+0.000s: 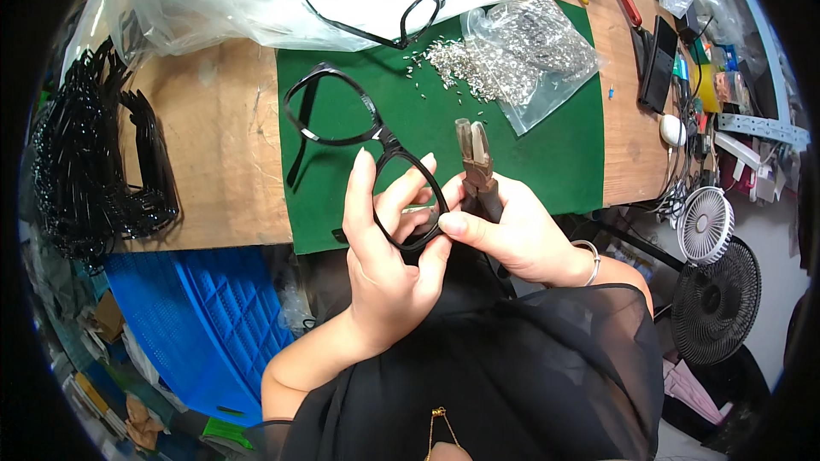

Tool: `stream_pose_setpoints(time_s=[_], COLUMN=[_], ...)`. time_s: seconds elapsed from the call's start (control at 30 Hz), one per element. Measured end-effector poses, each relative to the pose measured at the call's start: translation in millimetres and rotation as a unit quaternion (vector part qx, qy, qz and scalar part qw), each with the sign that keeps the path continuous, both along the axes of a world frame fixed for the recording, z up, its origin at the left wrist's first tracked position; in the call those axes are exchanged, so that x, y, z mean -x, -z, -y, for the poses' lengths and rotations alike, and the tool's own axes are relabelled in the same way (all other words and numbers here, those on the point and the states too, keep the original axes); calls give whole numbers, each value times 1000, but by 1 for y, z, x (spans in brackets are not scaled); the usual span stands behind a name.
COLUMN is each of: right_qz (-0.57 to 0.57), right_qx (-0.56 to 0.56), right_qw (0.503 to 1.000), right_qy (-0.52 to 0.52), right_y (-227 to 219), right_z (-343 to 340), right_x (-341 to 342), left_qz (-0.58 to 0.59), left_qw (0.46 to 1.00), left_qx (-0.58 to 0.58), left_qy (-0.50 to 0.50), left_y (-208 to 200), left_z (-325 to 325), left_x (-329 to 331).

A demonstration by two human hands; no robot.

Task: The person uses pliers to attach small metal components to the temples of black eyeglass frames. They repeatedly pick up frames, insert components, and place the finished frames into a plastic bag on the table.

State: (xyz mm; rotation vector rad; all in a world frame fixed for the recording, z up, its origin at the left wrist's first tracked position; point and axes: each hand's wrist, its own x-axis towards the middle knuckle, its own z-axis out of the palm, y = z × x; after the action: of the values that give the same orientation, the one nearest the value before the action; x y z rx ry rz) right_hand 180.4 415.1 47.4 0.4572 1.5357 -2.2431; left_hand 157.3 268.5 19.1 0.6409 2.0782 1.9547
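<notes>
Black eyeglass frames [381,130] without visible lenses are held tilted over the green mat [547,171]. My left hand [389,248] grips the near rim, its fingers passing around and through it. In my right hand [530,235] is a pair of pliers [478,166], jaws pointing away from me and slightly parted. My right thumb touches the edge of the same rim. Beyond the frames, small silvery metal pieces [461,68] lie in a loose heap beside a clear plastic bag [547,60] full of them.
Another black pair of glasses [418,17] rests on white plastic sheeting [213,0] at the back. Black glasses parts [94,154] are piled at the left. A blue basket [205,316] stands below the table's left edge. A phone [658,64], cables and fans [707,226] are at the right.
</notes>
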Motion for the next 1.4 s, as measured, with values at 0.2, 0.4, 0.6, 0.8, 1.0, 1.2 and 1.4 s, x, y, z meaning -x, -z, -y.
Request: stream_pose_setpoints(time_s=[0.2, 0.4, 0.6, 0.8, 1.0, 1.2, 1.4], right_qz=[-115, -24, 12, -96, -124, -121, -110], right_qx=[-83, 28, 31, -237, -264, -363, -397], right_qw=[989, 999, 999, 938, 887, 840, 825], right_qy=[30, 21, -42, -235, -357, -385, -387], right_y=[0, -4, -8, -13, -20, -21, -15], right_z=[8, 7, 0, -30, -27, -25, -24], right_x=[-9, -2, 1, -8, -1, -1, -3], left_qz=[19, -55, 89, 161, 162, 192, 210], left_qw=[999, 998, 992, 980, 975, 970, 968], left_qx=[-45, 4, -80, -35, -49, -20, 0], left_qy=[-14, -34, 31, 107, 143, 146, 140], left_y=[-6, -2, -14, -28, -27, -25, -27], left_z=[-1, -1, 6, 26, 25, 23, 21], left_x=[3, -1, 7, 12, 12, 12, 14])
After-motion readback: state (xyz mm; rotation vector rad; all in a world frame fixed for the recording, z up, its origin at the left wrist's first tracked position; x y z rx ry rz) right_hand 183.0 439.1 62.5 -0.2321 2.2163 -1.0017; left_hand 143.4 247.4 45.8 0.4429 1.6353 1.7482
